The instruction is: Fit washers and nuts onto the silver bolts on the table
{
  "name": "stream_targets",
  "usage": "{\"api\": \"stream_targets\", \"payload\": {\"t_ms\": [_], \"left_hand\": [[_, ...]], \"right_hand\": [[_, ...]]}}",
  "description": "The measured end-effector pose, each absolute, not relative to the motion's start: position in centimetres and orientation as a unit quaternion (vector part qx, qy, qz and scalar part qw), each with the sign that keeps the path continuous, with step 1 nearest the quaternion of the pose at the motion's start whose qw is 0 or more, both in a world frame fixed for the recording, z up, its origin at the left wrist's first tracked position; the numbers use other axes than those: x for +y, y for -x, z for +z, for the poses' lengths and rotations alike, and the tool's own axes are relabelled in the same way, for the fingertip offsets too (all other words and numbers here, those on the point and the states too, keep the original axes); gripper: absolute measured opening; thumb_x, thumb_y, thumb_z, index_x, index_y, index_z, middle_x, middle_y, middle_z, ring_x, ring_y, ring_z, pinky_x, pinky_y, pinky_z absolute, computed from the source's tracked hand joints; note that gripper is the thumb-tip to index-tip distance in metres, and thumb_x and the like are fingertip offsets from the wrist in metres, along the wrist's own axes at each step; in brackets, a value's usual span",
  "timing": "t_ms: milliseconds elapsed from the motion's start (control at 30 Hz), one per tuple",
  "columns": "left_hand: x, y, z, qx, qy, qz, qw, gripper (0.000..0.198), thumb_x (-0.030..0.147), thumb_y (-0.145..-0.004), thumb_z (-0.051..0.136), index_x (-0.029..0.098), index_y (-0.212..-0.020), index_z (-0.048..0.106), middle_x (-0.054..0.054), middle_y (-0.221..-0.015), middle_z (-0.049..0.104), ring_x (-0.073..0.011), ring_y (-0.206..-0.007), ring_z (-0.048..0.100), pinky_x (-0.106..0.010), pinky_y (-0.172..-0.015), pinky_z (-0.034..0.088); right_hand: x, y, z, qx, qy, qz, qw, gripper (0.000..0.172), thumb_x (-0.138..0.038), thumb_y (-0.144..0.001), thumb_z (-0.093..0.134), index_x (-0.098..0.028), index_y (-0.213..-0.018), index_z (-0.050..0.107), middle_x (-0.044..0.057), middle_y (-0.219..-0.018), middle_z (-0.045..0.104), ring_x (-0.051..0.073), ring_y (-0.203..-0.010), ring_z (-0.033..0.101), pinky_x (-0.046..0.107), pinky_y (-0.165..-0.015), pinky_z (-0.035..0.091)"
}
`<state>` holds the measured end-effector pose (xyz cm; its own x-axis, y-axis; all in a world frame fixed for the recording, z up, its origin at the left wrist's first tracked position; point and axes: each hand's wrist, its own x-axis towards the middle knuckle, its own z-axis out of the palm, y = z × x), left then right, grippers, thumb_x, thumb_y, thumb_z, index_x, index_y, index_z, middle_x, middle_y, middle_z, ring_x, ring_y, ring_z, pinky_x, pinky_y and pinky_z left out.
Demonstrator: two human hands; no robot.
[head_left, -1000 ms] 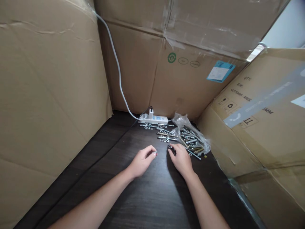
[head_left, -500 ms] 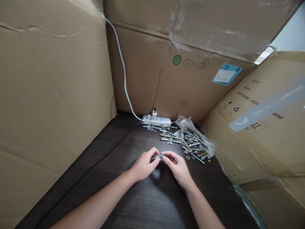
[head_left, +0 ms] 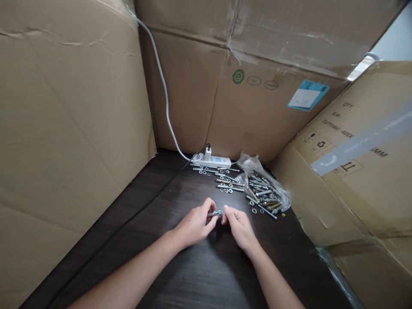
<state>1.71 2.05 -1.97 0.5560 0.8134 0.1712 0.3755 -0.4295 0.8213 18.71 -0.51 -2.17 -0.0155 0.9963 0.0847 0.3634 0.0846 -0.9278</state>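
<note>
A short metal bolt [head_left: 215,213] lies crosswise between the thumb and fingers of my left hand [head_left: 196,222]. Its end with a nut [head_left: 219,212] points right, out past the fingertips. Just beyond that end is my right hand [head_left: 237,224], its fingers curled and pressed together, a small gap from the nut. Whether anything small is inside those fingers is hidden. Farther back, long bolts [head_left: 230,188] lie in rows with loose washers [head_left: 230,191] and nuts around them. To the right, a clear plastic bag [head_left: 247,163] spills a heap of bolts [head_left: 265,192].
Against the back carton [head_left: 186,103] sits a white power strip [head_left: 222,162] with a plug in it. A black cable [head_left: 141,210] crosses the dark tabletop [head_left: 193,274] to the near left. Large cartons [head_left: 74,128] wall in the left and right sides too.
My right fingers have drawn slightly right, off the nut end of the bolt, leaving the nut exposed. My left hand keeps its hold on the bolt.
</note>
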Motion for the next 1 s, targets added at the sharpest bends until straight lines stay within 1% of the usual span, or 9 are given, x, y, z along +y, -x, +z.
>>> {"api": "stream_targets", "payload": {"t_ms": [67,233,333,433,500,600,667,833,1000], "left_hand": [[2.1,-1.7,-2.1,0.372,-0.796,0.288,0.38,0.011,0.025,-0.086,0.045,0.021,-0.095,0.042,0.003,-0.074,0.054,-0.0113,-0.059,0.049,-0.022,-0.056,0.037],[2.1,-1.8,-2.5,0.375,-0.791,0.29,0.388,0.009,0.025,-0.087,0.044,0.021,-0.093,0.042,0.002,-0.075,0.055,-0.0121,-0.062,0.052,-0.022,-0.057,0.038],[2.1,-1.8,-2.5,0.377,-0.79,0.285,0.391,0.008,0.026,-0.087,0.045,0.021,-0.093,0.042,0.002,-0.075,0.055,-0.0124,-0.062,0.054,-0.022,-0.057,0.038],[2.1,-1.8,-2.4,0.386,-0.793,0.275,0.383,0.009,0.028,-0.087,0.045,0.021,-0.091,0.04,0.003,-0.069,0.053,-0.0123,-0.059,0.051,-0.022,-0.055,0.036],[2.2,-1.8,-2.4,0.385,-0.796,0.27,0.381,0.009,0.027,-0.087,0.045,0.021,-0.09,0.04,0.003,-0.07,0.053,-0.0122,-0.058,0.051,-0.022,-0.055,0.036],[2.2,-1.8,-2.3,0.381,-0.798,0.268,0.382,0.008,0.025,-0.087,0.044,0.021,-0.091,0.04,0.002,-0.075,0.055,-0.0127,-0.062,0.054,-0.023,-0.058,0.038],[2.2,-1.8,-2.3,0.381,-0.797,0.268,0.384,0.007,0.025,-0.087,0.044,0.021,-0.091,0.04,0.002,-0.076,0.056,-0.0129,-0.064,0.054,-0.023,-0.059,0.038],[2.2,-1.8,-2.4,0.384,-0.802,0.265,0.374,0.008,0.026,-0.087,0.045,0.021,-0.09,0.039,0.004,-0.069,0.052,-0.0123,-0.058,0.051,-0.022,-0.055,0.036],[2.2,-1.8,-2.6,0.374,-0.802,0.275,0.377,0.007,0.024,-0.087,0.045,0.021,-0.09,0.04,0.003,-0.074,0.056,-0.0127,-0.062,0.054,-0.022,-0.057,0.037]], "right_hand": [[-0.6,-18.9,-2.1,-0.616,0.564,0.352,0.422,0.044,-0.043,-0.092,0.036,-0.017,-0.061,0.054,0.0,-0.059,0.053,0.013,-0.058,0.05,0.024,-0.06,0.041],[-0.8,-19.1,-1.4,-0.653,0.53,0.331,0.428,0.026,-0.036,-0.086,0.05,-0.018,-0.1,0.062,0.004,-0.086,0.065,0.015,-0.071,0.058,0.024,-0.064,0.045],[-0.8,-19.3,-1.4,-0.672,0.544,0.31,0.396,0.026,-0.037,-0.086,0.052,-0.017,-0.081,0.068,0.003,-0.075,0.067,0.015,-0.063,0.059,0.023,-0.06,0.044],[-0.7,-19.5,-1.7,-0.655,0.591,0.289,0.371,0.051,-0.041,-0.091,0.041,-0.017,-0.05,0.061,0.001,-0.047,0.056,0.013,-0.048,0.055,0.024,-0.055,0.041],[-0.8,-19.6,-1.6,-0.655,0.594,0.27,0.381,0.051,-0.04,-0.093,0.038,-0.017,-0.054,0.062,0.001,-0.049,0.057,0.013,-0.05,0.055,0.024,-0.056,0.041],[-0.9,-19.5,-1.3,-0.683,0.55,0.257,0.405,0.027,-0.037,-0.088,0.048,-0.017,-0.089,0.067,0.004,-0.078,0.068,0.015,-0.067,0.06,0.023,-0.061,0.044],[-0.9,-19.5,-1.1,-0.697,0.534,0.263,0.399,0.026,-0.035,-0.084,0.054,-0.018,-0.098,0.066,0.005,-0.088,0.069,0.015,-0.07,0.061,0.023,-0.062,0.045],[-0.9,-19.7,-1.3,-0.664,0.595,0.254,0.375,0.049,-0.04,-0.093,0.038,-0.018,-0.056,0.063,0.002,-0.052,0.06,0.014,-0.052,0.057,0.024,-0.056,0.042],[-0.9,-19.7,-1.2,-0.708,0.532,0.252,0.39,0.03,-0.038,-0.088,0.048,-0.019,-0.103,0.066,0.006,-0.093,0.069,0.017,-0.076,0.061,0.025,-0.066,0.046]]}}
